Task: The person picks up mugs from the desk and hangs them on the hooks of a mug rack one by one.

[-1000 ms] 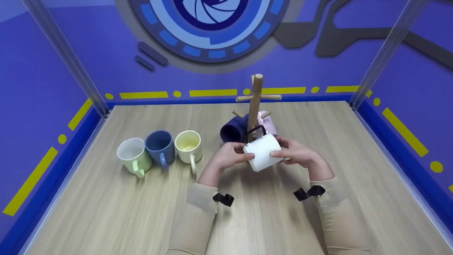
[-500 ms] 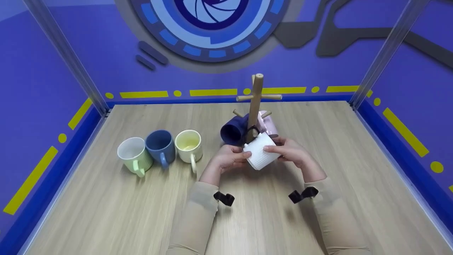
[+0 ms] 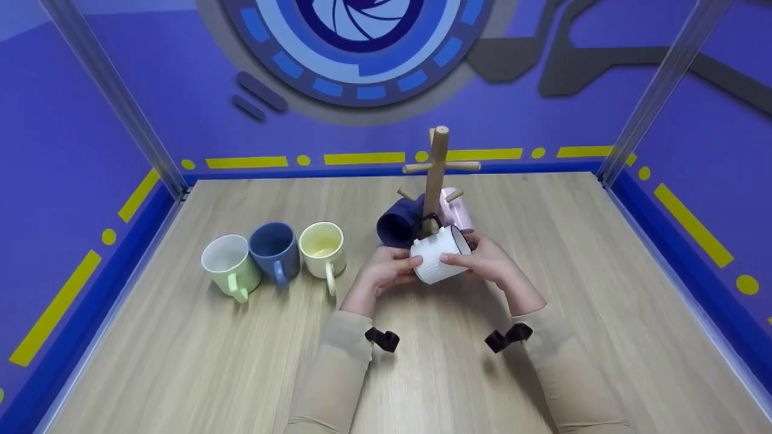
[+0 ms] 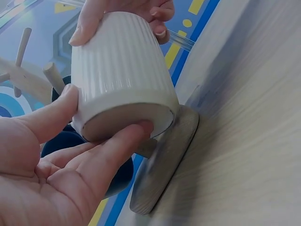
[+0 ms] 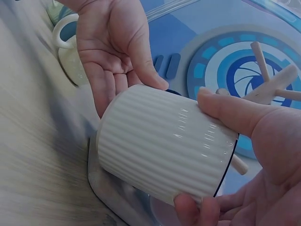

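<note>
Both hands hold a white ribbed mug (image 3: 439,258) with a dark rim, lying on its side in front of a wooden mug tree (image 3: 435,175). My left hand (image 3: 387,269) grips the base end, its thumb on the side and fingers under the bottom, as the left wrist view shows. At the rim end my right hand (image 3: 485,260) pinches the wall, thumb above and fingertips (image 5: 187,209) below. The mug's dark handle (image 3: 431,220) points toward the post, overlapping a low part of the tree. A dark navy mug (image 3: 399,222) and a pink mug (image 3: 456,211) hang on the lower pegs.
Left of the hands, a green mug (image 3: 231,268), a blue mug (image 3: 275,253) and a cream mug (image 3: 322,250) stand upright in a row on the wooden table (image 3: 241,361). Upper pegs (image 3: 463,165) stick out above. Blue patterned walls (image 3: 338,132) enclose the back and sides.
The white mug has moved slightly left and down, and its rim has turned more into view. The right hand has shifted left along with it; the left hand has barely moved.
</note>
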### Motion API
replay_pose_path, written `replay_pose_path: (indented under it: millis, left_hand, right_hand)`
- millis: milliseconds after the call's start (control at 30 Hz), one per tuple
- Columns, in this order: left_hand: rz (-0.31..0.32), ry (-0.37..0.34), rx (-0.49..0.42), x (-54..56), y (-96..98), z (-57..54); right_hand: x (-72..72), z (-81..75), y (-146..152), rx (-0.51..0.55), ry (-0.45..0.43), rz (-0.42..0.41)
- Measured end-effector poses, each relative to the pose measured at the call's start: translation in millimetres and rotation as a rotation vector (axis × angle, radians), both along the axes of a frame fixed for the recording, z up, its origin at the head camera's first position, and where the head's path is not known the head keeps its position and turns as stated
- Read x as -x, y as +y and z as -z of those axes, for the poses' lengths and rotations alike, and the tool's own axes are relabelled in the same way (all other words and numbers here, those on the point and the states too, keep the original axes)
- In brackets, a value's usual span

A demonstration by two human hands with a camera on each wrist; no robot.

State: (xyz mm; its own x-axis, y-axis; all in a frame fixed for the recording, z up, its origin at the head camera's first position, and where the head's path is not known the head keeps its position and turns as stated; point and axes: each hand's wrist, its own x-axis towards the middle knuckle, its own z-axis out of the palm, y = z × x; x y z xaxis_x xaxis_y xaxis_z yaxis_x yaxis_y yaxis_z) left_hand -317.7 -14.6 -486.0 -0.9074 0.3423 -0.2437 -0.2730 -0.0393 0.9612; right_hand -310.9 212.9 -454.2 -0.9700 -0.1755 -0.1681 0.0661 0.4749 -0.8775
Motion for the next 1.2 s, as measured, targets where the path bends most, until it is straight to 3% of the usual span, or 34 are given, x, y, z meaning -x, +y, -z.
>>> replay_pose_path:
  millis: [300,400,633,733,867,933,1033,1133,1200]
  left_hand:
    - [-0.031,0.031,0.092,-4.0,1.8,-6.9]
    - [-0.025,0.053,0.177,-6.5,0.2,-13.8]
    - [0.0,0.171,0.513,-22.7,-22.9,-52.2]
    - [-0.033,0.211,0.656,-31.2,-41.6,-67.9]
    - [-0.107,0.182,0.779,-40.9,-69.0,-80.6]
    - [-0.146,0.152,0.839,-44.8,-82.4,-83.6]
    - [-0.182,0.137,1.001,-47.5,-99.8,-83.1]
    - [-0.171,0.123,1.129,-46.4,-112.4,-77.9]
    - [-0.144,0.094,1.146,-43.3,-117.5,-71.9]
  right_hand:
    - [-1.0,2.9,-4,-0.012,0.008,0.008]
    - [-1.2,3.1,-4,-0.018,0.002,0.014]
    - [-1.5,2.3,-3,-0.028,-0.009,0.028]
    - [-0.8,3.1,-3,-0.025,-0.004,0.022]
    - [0.0,4.4,-2,-0.027,0.003,0.014]
    - [-0.1,4.4,-2,-0.029,0.003,0.013]
    - [0.3,4.4,-3,-0.027,0.004,0.01]
    - [0.4,3.9,-3,-0.024,-0.002,0.009]
    - [0.0,3.5,-3,-0.031,-0.008,0.011]
